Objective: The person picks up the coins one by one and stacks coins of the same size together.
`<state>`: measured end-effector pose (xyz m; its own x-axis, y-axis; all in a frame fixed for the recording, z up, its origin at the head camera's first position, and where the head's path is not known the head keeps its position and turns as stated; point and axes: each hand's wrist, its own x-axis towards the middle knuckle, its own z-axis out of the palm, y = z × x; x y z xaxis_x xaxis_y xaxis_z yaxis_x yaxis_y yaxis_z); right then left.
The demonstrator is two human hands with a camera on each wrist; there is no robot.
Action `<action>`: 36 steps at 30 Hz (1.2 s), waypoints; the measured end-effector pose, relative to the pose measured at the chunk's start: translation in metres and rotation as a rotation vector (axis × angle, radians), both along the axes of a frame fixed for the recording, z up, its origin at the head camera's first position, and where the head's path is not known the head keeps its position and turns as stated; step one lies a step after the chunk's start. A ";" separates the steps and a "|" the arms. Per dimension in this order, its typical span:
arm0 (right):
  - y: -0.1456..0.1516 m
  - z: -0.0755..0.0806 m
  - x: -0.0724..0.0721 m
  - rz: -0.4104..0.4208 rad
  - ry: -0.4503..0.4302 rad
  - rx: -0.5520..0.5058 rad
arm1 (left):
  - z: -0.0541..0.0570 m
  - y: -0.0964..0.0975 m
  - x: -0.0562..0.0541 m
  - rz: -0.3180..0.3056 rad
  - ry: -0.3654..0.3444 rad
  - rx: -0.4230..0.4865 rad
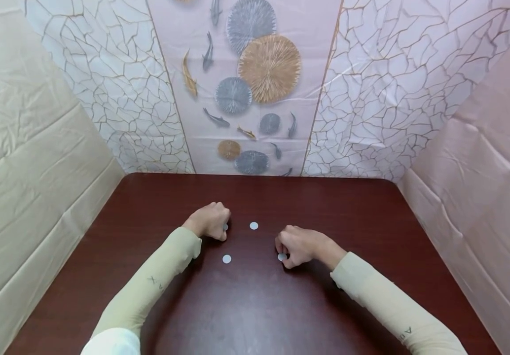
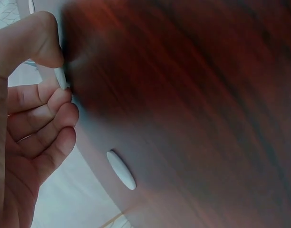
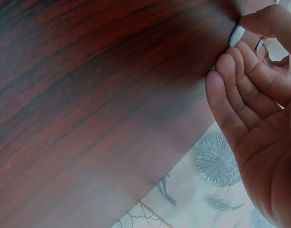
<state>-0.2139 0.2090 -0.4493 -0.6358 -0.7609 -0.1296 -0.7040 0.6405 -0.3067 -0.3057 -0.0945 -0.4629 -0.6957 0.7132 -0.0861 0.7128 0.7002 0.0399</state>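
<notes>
My left hand [image 1: 210, 220] is low over the dark table, left of the middle. Between its thumb and index finger it pinches a small round white disc [image 2: 61, 78], seen nearly edge-on in the left wrist view. To the right, my right hand [image 1: 301, 245] pinches another white disc [image 3: 237, 36] at the tabletop, thumb on one side and index finger on the other. Its remaining fingers are loosely bent. A third disc [image 1: 254, 226] lies flat between the two hands. One more white disc [image 1: 227, 259] rests nearer to me, just below the left hand.
The reddish-brown table [image 1: 255, 315] has rounded far corners. Behind it hangs a patterned cloth [image 1: 246, 123] with fish and round leaf shapes. Pale creased cloth walls [image 1: 28, 172] stand along the left and right sides.
</notes>
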 end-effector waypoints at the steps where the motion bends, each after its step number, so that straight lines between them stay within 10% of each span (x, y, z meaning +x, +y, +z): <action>1: 0.000 0.000 -0.001 -0.004 -0.003 0.004 | 0.000 0.000 -0.001 -0.003 -0.007 0.006; 36: -0.002 0.001 -0.002 -0.026 -0.037 0.020 | 0.022 0.001 0.027 0.030 -0.100 0.153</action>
<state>-0.2161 0.2069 -0.4487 -0.6501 -0.7410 -0.1683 -0.6752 0.6649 -0.3195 -0.2791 -0.0938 -0.4411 -0.7102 0.7024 -0.0478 0.6789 0.7013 0.2174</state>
